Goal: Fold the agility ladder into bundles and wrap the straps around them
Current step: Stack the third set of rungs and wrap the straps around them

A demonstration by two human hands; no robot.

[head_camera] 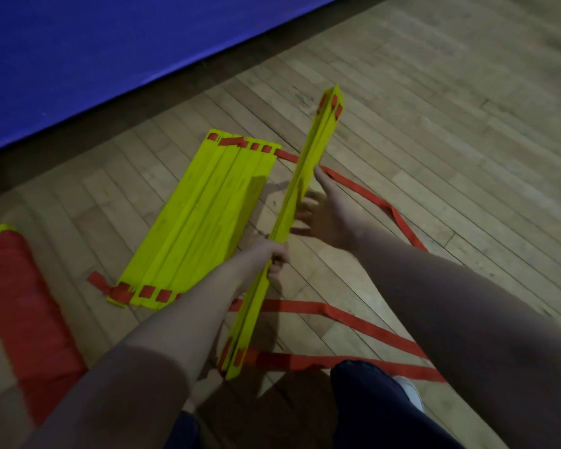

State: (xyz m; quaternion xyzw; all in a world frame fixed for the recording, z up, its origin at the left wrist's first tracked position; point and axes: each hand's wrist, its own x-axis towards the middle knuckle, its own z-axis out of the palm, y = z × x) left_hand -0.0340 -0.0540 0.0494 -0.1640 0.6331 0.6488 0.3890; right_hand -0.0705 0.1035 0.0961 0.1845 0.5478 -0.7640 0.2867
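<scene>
The pale wooden plank floor (434,124) lies open to the right and far side. A blue mat (110,59) bounds its far-left edge, and a red fabric bag (23,303) lies along the left. A flat spread of yellow plastic ladder rungs (201,215) rests on the floor near the mat. Just right of it, a stacked bundle of yellow rungs (318,137) is held tilted above the floor, and red webbing straps (353,319) trail from it across the boards to the right. The left hand (272,254) has its fingers (280,254) curled round the bundle's middle. The right hand (327,222) is spread loosely, thumb lying straight against the bundle's side.
</scene>
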